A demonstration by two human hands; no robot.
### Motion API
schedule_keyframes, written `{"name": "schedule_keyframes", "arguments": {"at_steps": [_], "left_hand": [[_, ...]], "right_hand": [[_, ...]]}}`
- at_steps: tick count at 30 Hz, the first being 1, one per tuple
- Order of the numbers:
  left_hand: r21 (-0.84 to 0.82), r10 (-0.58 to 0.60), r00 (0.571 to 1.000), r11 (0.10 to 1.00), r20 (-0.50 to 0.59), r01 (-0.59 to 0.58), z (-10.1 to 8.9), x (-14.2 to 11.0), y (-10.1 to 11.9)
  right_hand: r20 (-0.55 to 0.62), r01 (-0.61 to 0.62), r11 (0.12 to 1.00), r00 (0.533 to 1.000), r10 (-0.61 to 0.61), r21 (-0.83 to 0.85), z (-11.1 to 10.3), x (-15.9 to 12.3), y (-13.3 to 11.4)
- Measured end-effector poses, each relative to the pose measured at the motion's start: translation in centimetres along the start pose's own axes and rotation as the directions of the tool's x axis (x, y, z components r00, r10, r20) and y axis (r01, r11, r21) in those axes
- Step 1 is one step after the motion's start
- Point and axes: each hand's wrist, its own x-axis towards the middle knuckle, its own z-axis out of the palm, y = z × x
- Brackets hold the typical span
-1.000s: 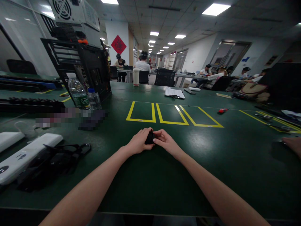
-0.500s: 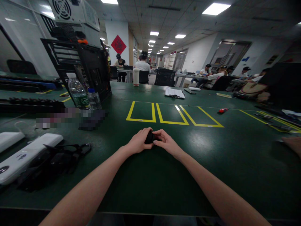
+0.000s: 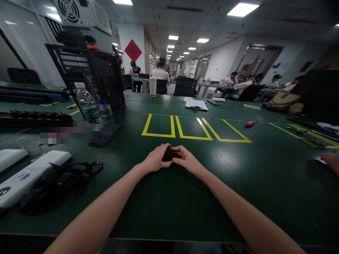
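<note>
Between my two hands is a small black object (image 3: 167, 154) with a rounded edge, and its kind I cannot make out. My left hand (image 3: 156, 158) is closed round its left side, thumb below and fingers above. The curled fingers and thumb of my right hand (image 3: 187, 158) meet at its right side. Fingers cover much of the object. Both hands are low over the green table (image 3: 169, 211), just in front of yellow tape outlines (image 3: 189, 138).
To the left lie a white power strip (image 3: 34, 176) and black glasses (image 3: 66, 176). Behind them stand a water bottle (image 3: 87, 102) and a black computer case (image 3: 106, 81). A clipboard (image 3: 196, 104), a cup (image 3: 153, 86) and a red tool (image 3: 250, 124) lie farther off. Another person's hand (image 3: 329, 162) is at right.
My hands and the black object stay almost in place. At the right edge, the other person's hand has shifted slightly and something pale shows beneath it.
</note>
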Motion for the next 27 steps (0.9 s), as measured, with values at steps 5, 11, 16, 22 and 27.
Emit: {"name": "schedule_keyframes", "arguments": {"at_steps": [5, 11, 16, 22, 27], "left_hand": [[0.028, -0.017, 1.000, 0.999, -0.012, 0.017, 0.15, 0.09, 0.03], [0.026, -0.013, 1.000, 1.000, -0.004, 0.013, 0.05, 0.05, 0.12], [0.023, -0.003, 1.000, 1.000, 0.007, 0.003, -0.09, -0.05, 0.12], [0.007, 0.002, 1.000, 1.000, 0.005, -0.002, -0.07, -0.08, 0.10], [0.007, 0.018, 1.000, 1.000, -0.001, -0.018, -0.08, -0.14, 0.01]], "right_hand": [[-0.052, 0.045, 0.999, 0.998, -0.043, 0.022, 0.33, 0.06, 0.13], [-0.056, 0.006, 1.000, 0.998, -0.005, 0.021, 0.19, 0.19, 0.10], [-0.005, -0.011, 1.000, 1.000, 0.011, 0.009, -0.03, 0.06, -0.08], [-0.045, 0.003, 1.000, 0.999, -0.003, -0.002, 0.27, -0.28, -0.47], [-0.061, 0.009, 1.000, 0.998, -0.008, 0.009, 0.31, 0.02, -0.16]]}}
